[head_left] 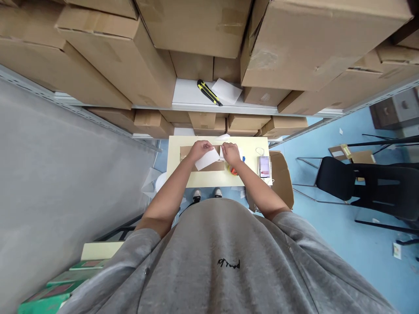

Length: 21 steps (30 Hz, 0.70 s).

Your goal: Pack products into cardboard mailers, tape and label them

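My left hand (200, 150) is closed in a pinch on the upper edge of a white paper sheet (207, 160), which hangs tilted over a flat brown piece of cardboard (216, 167) on the table. Beside it, my right hand (231, 153) has its fingers curled together. More white paper (221, 155) shows at its fingertips; whether those fingers grip it is hidden. Just below the right wrist lies a roll of tape (232, 170) with a red and yellow core.
The pale yellow table (175, 174) also carries a phone (264, 166) and a white cable. Above it, a shelf holds cardboard boxes (196, 26), a yellow-black box cutter (208, 92) and white paper (227, 90). An open carton (282, 179) and black chair (335, 179) stand right.
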### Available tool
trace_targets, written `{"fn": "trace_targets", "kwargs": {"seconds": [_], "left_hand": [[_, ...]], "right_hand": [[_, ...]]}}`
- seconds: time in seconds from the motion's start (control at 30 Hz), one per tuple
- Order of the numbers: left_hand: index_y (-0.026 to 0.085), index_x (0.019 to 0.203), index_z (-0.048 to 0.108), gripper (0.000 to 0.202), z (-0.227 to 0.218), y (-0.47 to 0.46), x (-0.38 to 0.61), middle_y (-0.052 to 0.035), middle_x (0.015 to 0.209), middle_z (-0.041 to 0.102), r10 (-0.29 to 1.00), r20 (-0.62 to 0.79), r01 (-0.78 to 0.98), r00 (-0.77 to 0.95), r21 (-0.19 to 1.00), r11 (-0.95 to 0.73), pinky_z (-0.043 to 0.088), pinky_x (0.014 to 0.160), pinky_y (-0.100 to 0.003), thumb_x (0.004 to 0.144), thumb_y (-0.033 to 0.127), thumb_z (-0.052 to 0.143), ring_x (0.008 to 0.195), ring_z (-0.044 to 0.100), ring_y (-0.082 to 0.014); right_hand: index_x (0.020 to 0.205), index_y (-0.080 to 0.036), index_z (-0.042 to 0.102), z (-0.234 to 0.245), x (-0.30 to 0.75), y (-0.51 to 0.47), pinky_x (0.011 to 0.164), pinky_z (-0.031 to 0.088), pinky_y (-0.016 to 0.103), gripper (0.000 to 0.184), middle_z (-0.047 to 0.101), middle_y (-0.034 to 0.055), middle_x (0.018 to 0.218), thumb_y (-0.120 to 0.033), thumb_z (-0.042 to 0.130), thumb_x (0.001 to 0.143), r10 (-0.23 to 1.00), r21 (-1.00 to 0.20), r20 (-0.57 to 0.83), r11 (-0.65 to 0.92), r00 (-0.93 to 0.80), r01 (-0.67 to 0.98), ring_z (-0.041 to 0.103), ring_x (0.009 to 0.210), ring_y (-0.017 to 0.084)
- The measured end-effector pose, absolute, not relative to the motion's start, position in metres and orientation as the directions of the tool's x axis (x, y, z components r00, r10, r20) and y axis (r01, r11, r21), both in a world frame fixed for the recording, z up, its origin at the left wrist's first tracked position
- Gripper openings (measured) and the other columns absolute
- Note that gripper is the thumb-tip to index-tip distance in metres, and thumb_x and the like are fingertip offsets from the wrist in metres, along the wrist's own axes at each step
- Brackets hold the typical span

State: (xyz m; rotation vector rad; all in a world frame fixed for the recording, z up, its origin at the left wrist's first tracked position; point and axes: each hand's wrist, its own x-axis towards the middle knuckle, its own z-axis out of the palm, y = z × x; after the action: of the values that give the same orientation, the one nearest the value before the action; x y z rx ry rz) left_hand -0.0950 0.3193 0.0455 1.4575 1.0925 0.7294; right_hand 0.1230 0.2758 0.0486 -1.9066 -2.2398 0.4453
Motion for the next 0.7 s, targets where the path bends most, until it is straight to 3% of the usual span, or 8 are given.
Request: {"fn": "trace_targets", "kwargs": {"seconds": [0.17, 0.33, 0.5, 0.7], "left_hand": [[0.020, 0.083, 0.073, 0.027, 0.041, 0.318, -0.109, -0.0057, 0.085, 0.074, 0.959, -0.120, 0.216, 0.257, 0.974, 0.064, 0.053, 0.080, -0.034, 0.077, 0.045, 0.081, 0.082, 0.067, -0.0210], [0.021, 0.092, 0.073, 0.017, 0.041, 0.313, -0.113, -0.0052, 0.093, 0.075, 0.970, -0.139, 0.316, 0.199, 0.946, 0.071, 0.054, 0.086, -0.037, 0.078, 0.030, 0.075, 0.087, 0.067, -0.0222], [0.022, 0.095, 0.073, 0.014, 0.046, 0.304, -0.076, -0.0050, 0.098, 0.076, 0.961, -0.150, 0.360, 0.231, 0.931, 0.058, 0.052, 0.091, -0.039, 0.082, 0.022, 0.067, 0.093, 0.069, -0.0242], [0.024, 0.095, 0.074, 0.011, 0.060, 0.303, -0.034, -0.0064, 0.102, 0.076, 0.980, 0.007, 0.402, 0.199, 0.911, -0.089, 0.050, 0.096, -0.040, 0.089, 0.022, 0.065, 0.100, 0.067, -0.0263]], "right_hand": [[0.103, -0.019, 0.063, 0.046, 0.141, 0.275, 0.089, 0.035, 0.038, 0.043, 0.075, 0.0150, 0.103, -0.033, 0.023, 0.114, 0.995, -0.317, -0.085, 0.015, -0.044, 0.948, 0.061, 0.098, 0.031], [0.114, -0.015, 0.065, 0.038, 0.170, 0.274, 0.092, 0.036, 0.040, 0.035, 0.075, 0.0188, 0.109, -0.021, 0.031, 0.105, 0.989, -0.306, -0.134, -0.104, 0.065, 0.946, 0.061, 0.106, 0.034], [0.124, -0.013, 0.066, 0.026, 0.190, 0.287, 0.097, 0.036, 0.042, 0.039, 0.074, 0.0203, 0.120, -0.017, 0.036, 0.099, 0.978, -0.288, -0.209, -0.038, -0.024, 0.957, 0.060, 0.112, 0.035], [0.135, -0.011, 0.063, -0.002, 0.203, 0.316, 0.104, 0.035, 0.045, 0.044, 0.068, 0.0225, 0.130, -0.020, 0.035, 0.103, 0.945, -0.263, -0.297, 0.057, -0.137, 0.963, 0.055, 0.120, 0.036]]}}
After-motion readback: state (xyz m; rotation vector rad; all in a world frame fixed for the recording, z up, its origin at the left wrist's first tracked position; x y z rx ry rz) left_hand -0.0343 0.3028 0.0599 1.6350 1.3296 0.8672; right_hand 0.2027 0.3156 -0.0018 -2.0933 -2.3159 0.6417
